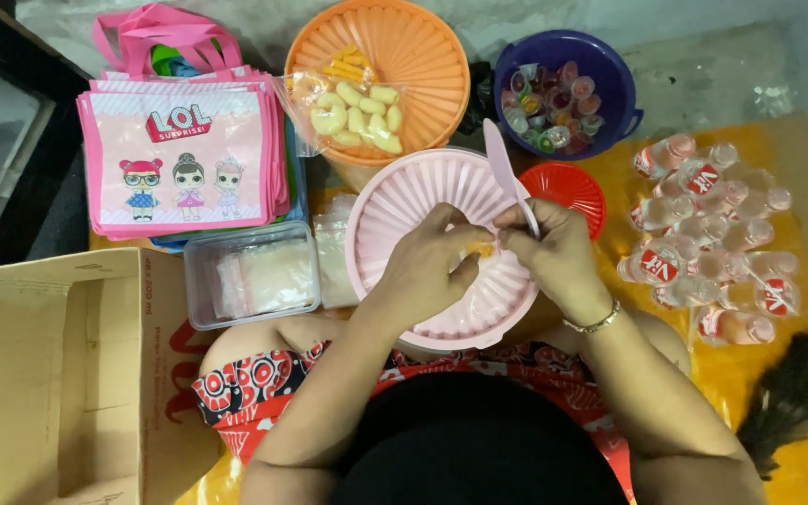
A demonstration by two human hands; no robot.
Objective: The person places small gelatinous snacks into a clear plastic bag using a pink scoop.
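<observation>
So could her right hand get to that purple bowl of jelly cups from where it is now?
Probably yes. The purple bowl sits open-topped just beyond the right hand, with only the low red lid between. But that hand is busy holding a pink spoon.

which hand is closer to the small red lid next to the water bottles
Right. The right hand sits just left of the red lid, nearly touching its edge. The left hand is farther left, over the pink lid.
</observation>
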